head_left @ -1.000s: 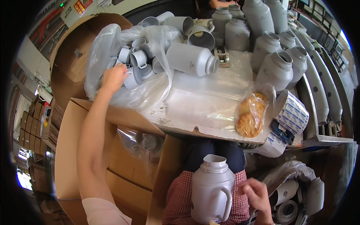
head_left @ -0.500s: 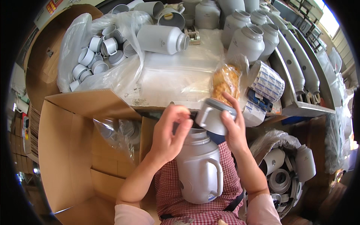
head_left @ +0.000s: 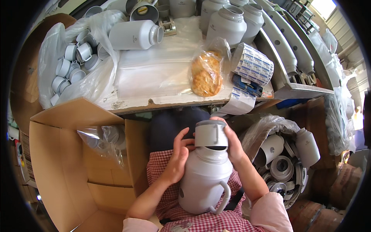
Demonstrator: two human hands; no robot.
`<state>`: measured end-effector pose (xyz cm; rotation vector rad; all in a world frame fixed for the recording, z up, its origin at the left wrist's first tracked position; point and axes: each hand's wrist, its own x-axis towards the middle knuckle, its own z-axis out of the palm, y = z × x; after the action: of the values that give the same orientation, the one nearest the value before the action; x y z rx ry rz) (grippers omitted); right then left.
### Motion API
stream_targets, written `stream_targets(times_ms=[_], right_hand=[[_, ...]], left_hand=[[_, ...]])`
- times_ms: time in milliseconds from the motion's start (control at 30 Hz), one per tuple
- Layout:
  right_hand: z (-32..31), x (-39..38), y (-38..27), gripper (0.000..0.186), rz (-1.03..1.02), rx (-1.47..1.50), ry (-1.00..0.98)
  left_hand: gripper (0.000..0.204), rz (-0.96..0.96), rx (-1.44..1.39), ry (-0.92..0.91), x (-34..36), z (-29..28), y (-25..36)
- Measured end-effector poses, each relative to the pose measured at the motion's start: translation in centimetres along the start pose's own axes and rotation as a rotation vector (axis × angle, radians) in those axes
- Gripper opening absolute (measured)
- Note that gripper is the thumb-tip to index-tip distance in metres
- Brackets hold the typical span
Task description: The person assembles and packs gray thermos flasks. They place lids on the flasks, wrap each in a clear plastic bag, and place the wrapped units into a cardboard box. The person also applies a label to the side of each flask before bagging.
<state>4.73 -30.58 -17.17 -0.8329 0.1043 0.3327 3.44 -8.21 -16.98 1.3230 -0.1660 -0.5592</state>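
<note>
The person is sitting with a grey plastic jug [head_left: 204, 181] resting upright on the lap, against a red checked apron [head_left: 193, 222], so that its open neck is facing up toward the head and its looped handle is pointing down toward the body. The left hand [head_left: 178, 158] is lying flat against the jug's left shoulder, fingers spread and only lightly curled, bracing the jug so it is not rocking. The right hand [head_left: 231, 143] is wrapping round the far side of a grey cap [head_left: 210, 133], closed on it with fingers behind and thumb hidden; the cap is sitting just over the neck, slightly tilted, and a dark gap is showing under it, so it seems not fully seated.

Everything else is lying within arm's reach, which seems to be why it is placed so: a clear bag of small grey caps [head_left: 71, 63] is slumping at the left of the plastic-covered table [head_left: 154, 77], a roll of printed labels [head_left: 253, 63] is sitting at the table's right beside a bag of round biscuits [head_left: 206, 73], an open cardboard box [head_left: 62, 154] is standing at the left knee, and a bagful of grey parts [head_left: 284, 162] is lying at the right
</note>
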Motion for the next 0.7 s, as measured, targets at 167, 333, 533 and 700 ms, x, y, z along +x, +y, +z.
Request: stream_targets(times_ms=[167,333,533,700], right_hand=[[1.3,-0.6,0.4,0.057,-0.184,-0.289,0.072],[4.2,0.5,0.8,0.057,-0.309,-0.317,-0.077],[3.3,2.0,0.2,0.053,-0.030,-0.153,-0.238],[2.1,1.8,1.4,0.058,-0.148,-0.142,-0.253]], left_hand=[[0.080,-0.075,-0.115,0.115,0.3,0.3,1.3],[0.083,-0.020,-0.399,0.119,0.9,-0.5,1.4],[0.078,-0.006,-0.298,0.167,0.3,-0.4,0.0],[0.077,-0.053,-0.285,0.180,0.3,-0.6,-0.2]])
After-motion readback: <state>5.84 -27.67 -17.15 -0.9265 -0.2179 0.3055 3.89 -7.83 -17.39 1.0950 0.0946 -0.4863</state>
